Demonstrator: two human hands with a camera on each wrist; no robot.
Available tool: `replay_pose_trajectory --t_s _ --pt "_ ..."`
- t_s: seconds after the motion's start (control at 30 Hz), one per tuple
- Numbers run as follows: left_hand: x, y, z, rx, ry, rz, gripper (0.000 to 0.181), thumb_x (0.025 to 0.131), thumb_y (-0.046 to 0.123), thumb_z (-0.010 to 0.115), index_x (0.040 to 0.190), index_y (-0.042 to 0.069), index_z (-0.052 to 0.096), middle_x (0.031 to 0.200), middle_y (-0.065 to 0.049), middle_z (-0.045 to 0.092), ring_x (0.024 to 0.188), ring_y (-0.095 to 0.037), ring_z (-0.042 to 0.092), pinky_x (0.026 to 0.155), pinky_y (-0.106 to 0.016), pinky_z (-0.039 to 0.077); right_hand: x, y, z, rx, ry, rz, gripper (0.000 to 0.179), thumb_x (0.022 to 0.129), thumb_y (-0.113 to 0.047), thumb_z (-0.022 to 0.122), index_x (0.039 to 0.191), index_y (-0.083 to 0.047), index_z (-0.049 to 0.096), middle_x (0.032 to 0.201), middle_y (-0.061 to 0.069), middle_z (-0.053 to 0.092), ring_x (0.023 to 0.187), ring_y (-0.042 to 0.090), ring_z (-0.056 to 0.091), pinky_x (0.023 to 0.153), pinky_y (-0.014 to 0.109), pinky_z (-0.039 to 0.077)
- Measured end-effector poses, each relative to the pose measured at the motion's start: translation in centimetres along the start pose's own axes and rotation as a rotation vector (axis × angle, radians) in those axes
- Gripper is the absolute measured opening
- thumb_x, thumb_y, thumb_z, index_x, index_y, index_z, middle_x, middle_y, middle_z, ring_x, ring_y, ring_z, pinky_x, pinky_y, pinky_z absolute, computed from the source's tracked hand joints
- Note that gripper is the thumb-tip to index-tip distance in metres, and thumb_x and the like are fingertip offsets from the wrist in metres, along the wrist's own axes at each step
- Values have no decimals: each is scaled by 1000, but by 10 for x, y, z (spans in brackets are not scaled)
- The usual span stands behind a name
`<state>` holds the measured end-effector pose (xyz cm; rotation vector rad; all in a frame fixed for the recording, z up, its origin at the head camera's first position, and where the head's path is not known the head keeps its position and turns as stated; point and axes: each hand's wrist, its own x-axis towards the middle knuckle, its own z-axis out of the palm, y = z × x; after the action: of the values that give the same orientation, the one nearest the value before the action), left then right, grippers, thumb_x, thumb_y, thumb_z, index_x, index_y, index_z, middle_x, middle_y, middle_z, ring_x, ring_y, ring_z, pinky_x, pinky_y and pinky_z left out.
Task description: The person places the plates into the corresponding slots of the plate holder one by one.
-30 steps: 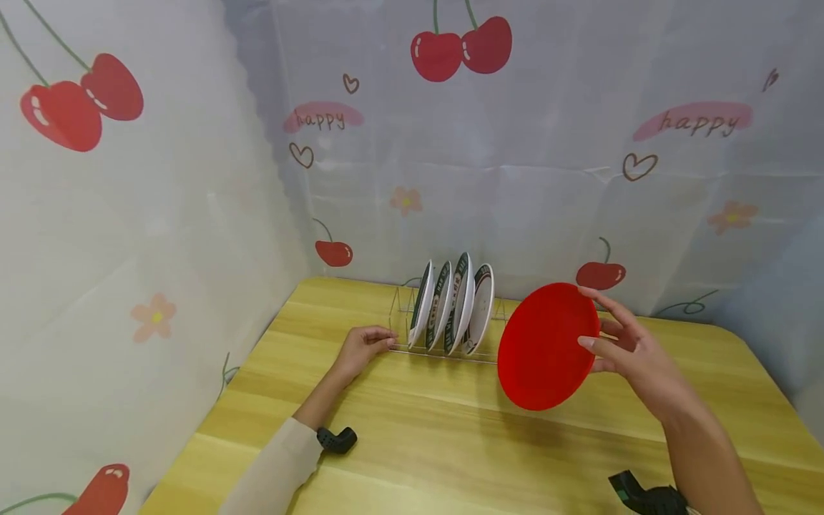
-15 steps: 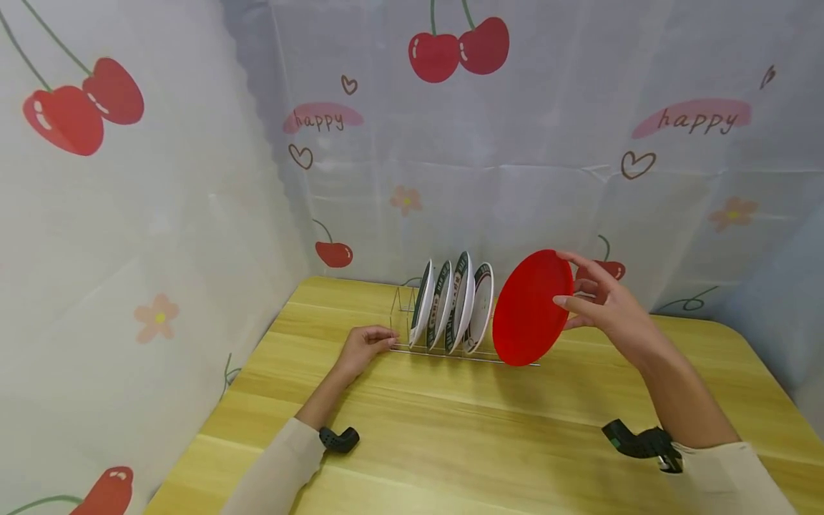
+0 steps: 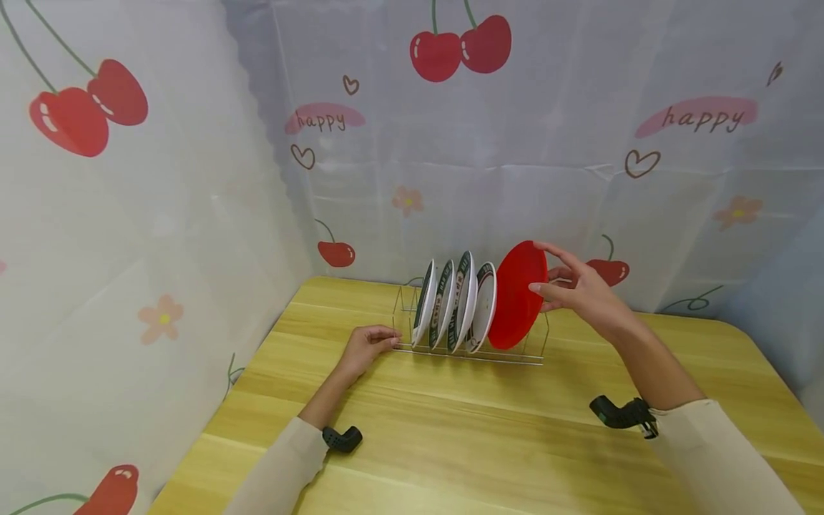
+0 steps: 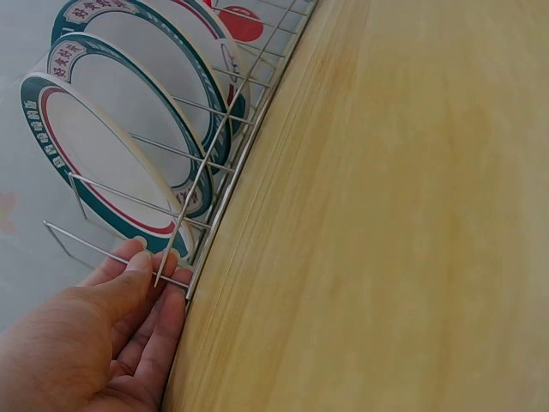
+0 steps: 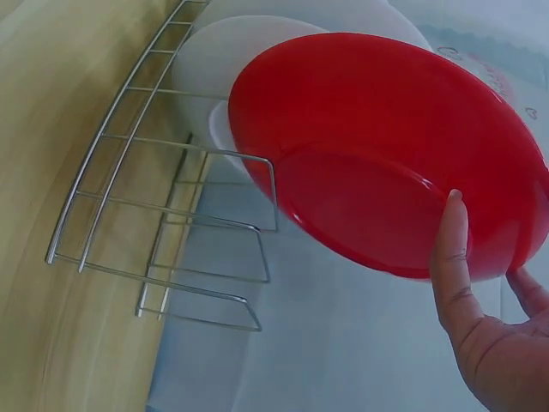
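Observation:
A shiny red plate stands tilted on edge at the right part of the wire dish rack, just right of the patterned plates. My right hand pinches its upper right rim, with the thumb against the plate's underside in the right wrist view. A rack divider crosses in front of the plate's lower edge there; whether it rests on the rack's base I cannot tell. With fingertips and thumb, my left hand holds the rack's left front corner. Several white plates with green lettered rims stand upright in the slots.
The rack stands on a wooden table, near its back edge. Behind and to the left hangs a pale curtain printed with cherries. Each wrist wears a black device.
My right hand has carried the red plate leftward and away from me, from right of the rack to the slots beside the white plates. The left hand has stayed on the rack's corner.

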<state>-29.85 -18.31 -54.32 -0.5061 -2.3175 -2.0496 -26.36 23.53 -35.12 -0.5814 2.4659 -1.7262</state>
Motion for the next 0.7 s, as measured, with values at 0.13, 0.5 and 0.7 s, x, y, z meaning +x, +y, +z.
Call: replay_pose_trajectory --t_s 0.13,0.5,0.7 --pt "2 -1 0 2 6 -11 20 94 5 72 109 -9 74 107 -22 74 92 -17 73 81 -29 61 10 4 4 -2 -13 10 77 97 -25 71 161 -26 29 120 25 53 95 30 68 78 40 63" --pt "1 1 0 10 -10 -19 21 95 -2 67 113 -12 71 113 -30 70 102 -40 70 83 -30 61 24 22 23 29 -47 22 77 96 -15 72 160 -19 28 115 27 49 99 39 62 70 50 63" --pt "-1 12 0 49 -33 -11 20 96 -4 65 112 -15 69 112 -31 69 102 -43 69 83 -32 61 21 26 30 26 -25 2 78 97 -12 70 161 -19 27 113 28 49 98 38 61 68 48 63"
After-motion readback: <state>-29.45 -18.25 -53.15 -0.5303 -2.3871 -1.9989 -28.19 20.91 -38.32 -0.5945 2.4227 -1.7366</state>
